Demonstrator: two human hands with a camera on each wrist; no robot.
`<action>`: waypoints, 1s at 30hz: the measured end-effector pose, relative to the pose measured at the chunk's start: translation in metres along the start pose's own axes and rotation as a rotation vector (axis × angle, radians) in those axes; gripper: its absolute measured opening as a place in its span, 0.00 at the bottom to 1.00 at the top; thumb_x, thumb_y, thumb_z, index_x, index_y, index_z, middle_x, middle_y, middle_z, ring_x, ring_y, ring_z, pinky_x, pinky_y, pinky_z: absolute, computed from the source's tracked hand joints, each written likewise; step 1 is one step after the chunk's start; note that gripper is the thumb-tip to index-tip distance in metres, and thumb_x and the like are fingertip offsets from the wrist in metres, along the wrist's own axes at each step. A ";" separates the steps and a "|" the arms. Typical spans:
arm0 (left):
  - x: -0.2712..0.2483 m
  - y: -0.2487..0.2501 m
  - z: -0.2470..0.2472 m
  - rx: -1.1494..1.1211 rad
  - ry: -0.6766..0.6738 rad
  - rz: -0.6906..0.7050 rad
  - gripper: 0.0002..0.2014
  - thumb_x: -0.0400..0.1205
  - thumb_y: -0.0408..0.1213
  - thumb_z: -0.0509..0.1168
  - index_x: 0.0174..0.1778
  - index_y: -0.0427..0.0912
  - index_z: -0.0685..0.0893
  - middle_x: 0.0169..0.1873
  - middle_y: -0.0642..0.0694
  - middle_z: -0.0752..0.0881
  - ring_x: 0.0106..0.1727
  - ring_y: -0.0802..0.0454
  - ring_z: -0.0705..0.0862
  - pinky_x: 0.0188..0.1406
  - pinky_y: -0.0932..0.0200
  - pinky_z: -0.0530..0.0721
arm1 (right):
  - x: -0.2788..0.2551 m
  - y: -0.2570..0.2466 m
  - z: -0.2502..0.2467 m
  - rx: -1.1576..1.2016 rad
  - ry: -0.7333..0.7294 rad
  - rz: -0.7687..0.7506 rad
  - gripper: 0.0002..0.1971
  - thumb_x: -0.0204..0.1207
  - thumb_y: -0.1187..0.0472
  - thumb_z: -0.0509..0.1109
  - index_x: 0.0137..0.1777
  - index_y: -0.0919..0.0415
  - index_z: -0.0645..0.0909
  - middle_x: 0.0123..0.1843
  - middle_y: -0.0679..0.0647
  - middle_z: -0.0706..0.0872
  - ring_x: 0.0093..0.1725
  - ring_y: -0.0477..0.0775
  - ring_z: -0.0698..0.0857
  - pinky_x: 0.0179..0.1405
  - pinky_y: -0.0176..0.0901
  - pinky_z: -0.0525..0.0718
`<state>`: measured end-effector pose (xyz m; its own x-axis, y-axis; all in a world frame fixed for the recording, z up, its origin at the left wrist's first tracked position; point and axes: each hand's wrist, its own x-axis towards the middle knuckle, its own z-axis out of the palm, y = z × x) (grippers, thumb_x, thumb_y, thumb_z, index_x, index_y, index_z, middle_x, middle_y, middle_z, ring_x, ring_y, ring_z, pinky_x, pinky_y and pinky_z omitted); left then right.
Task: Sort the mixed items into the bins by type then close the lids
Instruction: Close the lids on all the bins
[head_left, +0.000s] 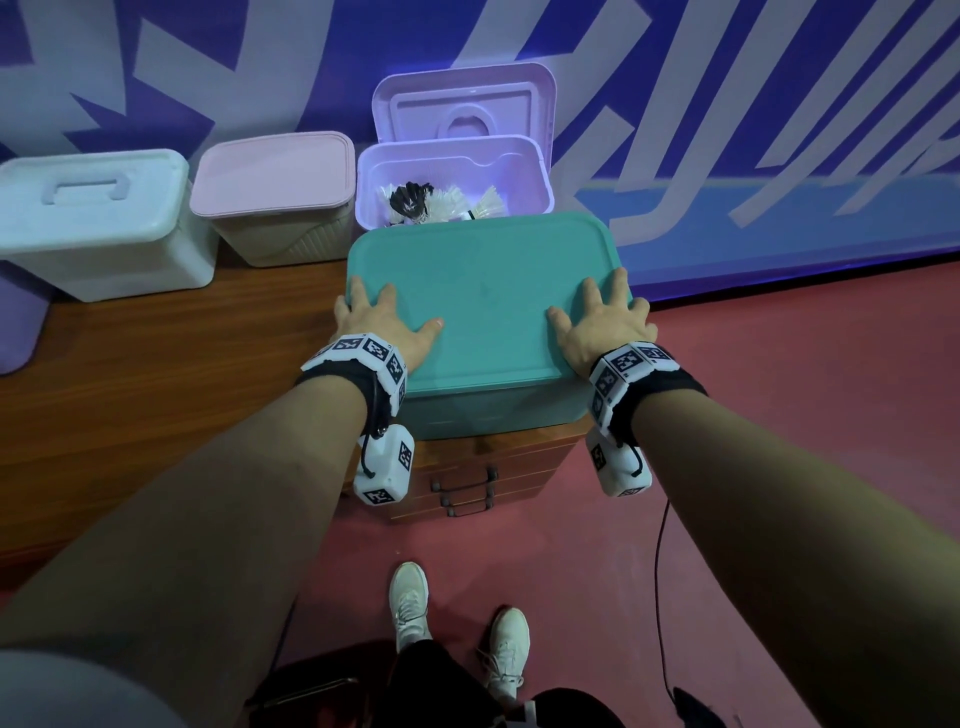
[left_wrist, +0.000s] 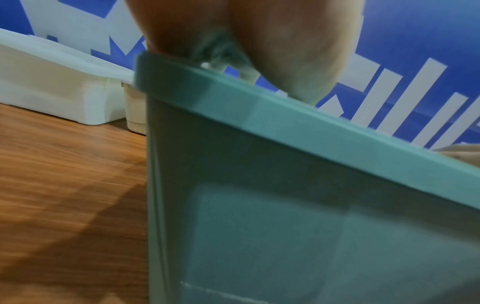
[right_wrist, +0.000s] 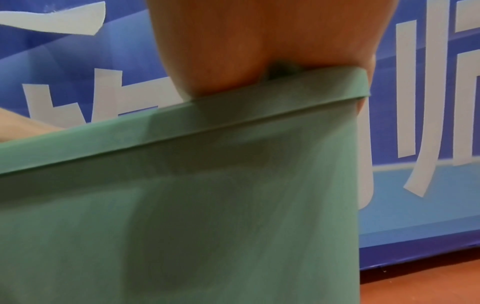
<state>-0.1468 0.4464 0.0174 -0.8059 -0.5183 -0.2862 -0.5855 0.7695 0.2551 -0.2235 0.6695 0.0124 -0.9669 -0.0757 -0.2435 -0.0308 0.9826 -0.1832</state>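
Note:
A teal bin stands at the near right end of the wooden table, its teal lid lying flat on top. My left hand presses flat on the lid's near left part, fingers spread. Flat on the near right part lies my right hand, also spread. The wrist views show each palm resting on the lid's rim. Behind it a lilac bin stands with its lid raised, and shuttlecocks lie inside.
A pink-lidded beige bin and a white bin with a handle, both closed, stand to the left along the wall. Bare wooden table lies in front of them. Drawers sit under the table's right end, above red floor.

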 end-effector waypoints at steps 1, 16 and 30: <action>0.001 0.000 -0.001 0.006 -0.007 -0.001 0.41 0.78 0.66 0.58 0.83 0.51 0.56 0.85 0.45 0.43 0.85 0.38 0.45 0.78 0.36 0.61 | 0.000 0.000 -0.001 0.001 -0.009 -0.001 0.33 0.80 0.34 0.50 0.81 0.50 0.55 0.86 0.53 0.42 0.78 0.68 0.58 0.74 0.63 0.63; 0.029 0.009 -0.011 0.118 -0.084 0.062 0.49 0.73 0.73 0.59 0.85 0.55 0.48 0.85 0.44 0.38 0.84 0.41 0.34 0.83 0.37 0.50 | 0.025 -0.030 -0.027 -0.035 -0.146 -0.091 0.34 0.78 0.34 0.57 0.80 0.47 0.58 0.86 0.53 0.44 0.84 0.68 0.41 0.78 0.74 0.48; 0.047 0.011 -0.011 0.146 -0.100 0.141 0.50 0.72 0.73 0.60 0.85 0.54 0.48 0.85 0.44 0.39 0.85 0.41 0.36 0.82 0.35 0.49 | 0.037 -0.034 -0.020 -0.034 -0.108 -0.031 0.35 0.78 0.33 0.55 0.82 0.45 0.54 0.86 0.50 0.42 0.83 0.69 0.39 0.78 0.74 0.48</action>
<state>-0.1923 0.4266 0.0175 -0.8617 -0.3677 -0.3495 -0.4431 0.8811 0.1652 -0.2629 0.6364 0.0284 -0.9326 -0.1217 -0.3398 -0.0702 0.9846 -0.1599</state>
